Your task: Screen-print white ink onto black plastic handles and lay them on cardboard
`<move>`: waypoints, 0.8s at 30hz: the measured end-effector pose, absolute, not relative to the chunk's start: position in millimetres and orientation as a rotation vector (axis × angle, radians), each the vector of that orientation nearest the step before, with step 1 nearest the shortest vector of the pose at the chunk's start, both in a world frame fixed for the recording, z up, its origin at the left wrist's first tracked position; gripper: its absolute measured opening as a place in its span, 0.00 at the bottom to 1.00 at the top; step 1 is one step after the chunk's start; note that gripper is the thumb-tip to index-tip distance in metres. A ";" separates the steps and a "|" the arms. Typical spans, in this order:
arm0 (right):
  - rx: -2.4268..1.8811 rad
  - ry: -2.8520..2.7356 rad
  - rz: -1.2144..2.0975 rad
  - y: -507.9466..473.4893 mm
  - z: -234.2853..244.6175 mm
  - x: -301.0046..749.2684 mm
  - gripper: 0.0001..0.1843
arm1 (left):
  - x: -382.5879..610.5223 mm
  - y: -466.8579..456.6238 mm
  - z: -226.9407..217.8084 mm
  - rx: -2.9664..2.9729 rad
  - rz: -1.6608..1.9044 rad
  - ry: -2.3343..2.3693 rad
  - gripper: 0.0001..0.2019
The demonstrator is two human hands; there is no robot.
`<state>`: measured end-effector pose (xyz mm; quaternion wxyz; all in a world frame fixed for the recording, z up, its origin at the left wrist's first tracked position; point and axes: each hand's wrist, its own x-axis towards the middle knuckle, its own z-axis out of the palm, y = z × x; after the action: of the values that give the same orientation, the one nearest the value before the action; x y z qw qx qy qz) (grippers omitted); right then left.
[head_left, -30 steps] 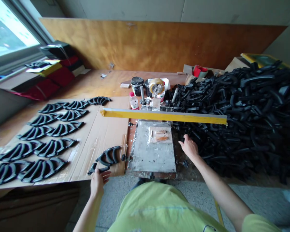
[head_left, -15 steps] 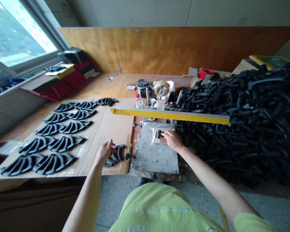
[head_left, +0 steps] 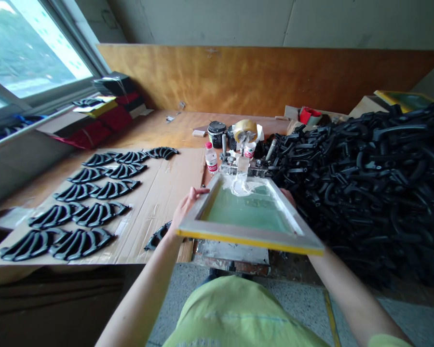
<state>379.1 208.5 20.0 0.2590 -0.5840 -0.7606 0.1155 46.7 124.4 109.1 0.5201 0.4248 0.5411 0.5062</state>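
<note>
A screen-printing frame [head_left: 246, 212] with green mesh and a grey border hangs tilted over the grey base plate [head_left: 231, 251], joined to a clamp [head_left: 243, 166] at its back. My left hand [head_left: 185, 208] grips its left side. At the right edge is my right hand [head_left: 288, 196], largely hidden behind the frame; a few fingers show on the rim. Most of the base plate is covered, so the black part on it cannot be seen. Left of my left wrist, curved black plastic parts [head_left: 158, 236] lie on the cardboard [head_left: 166, 193].
Rows of black curved parts [head_left: 82, 245] cover the cardboard's left side. To the right rises a large heap of black parts [head_left: 365, 193]. A bottle with a red cap [head_left: 211, 159], a black-stained tub [head_left: 217, 134] and a tape roll [head_left: 245, 130] stand behind the frame.
The frame has swung down from its raised, edge-on position. My left hand has left the parts on the cardboard and my right hand the black part on the plate; both now grip the frame.
</note>
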 end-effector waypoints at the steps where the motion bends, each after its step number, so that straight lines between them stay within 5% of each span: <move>1: -1.597 -1.987 0.251 217.6 26.9 383.3 0.21 | 43.4 115.1 96.8 0.993 1.137 1.332 0.30; 7: -1.333 -2.223 0.049 266.8 60.0 312.7 0.28 | 44.0 90.6 10.3 0.856 0.999 1.441 0.40; 10: -1.386 -2.443 0.105 271.8 56.3 276.2 0.14 | 43.8 92.6 -17.5 0.905 0.960 1.505 0.37; 13: -1.381 -2.577 0.157 256.1 42.8 272.0 0.06 | 41.0 93.9 -28.4 0.941 0.954 1.494 0.35; 20: -0.760 -2.825 0.357 211.7 43.8 308.9 0.09 | 40.2 94.0 -29.5 0.939 0.954 1.521 0.34; 24: -0.911 -2.736 0.344 218.8 48.4 303.6 0.06 | 41.3 93.0 -23.4 0.927 0.963 1.517 0.33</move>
<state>303.6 218.8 48.4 0.1184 -0.3116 -0.9355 0.1175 41.3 93.0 -23.4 0.5311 0.3887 0.6356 0.4036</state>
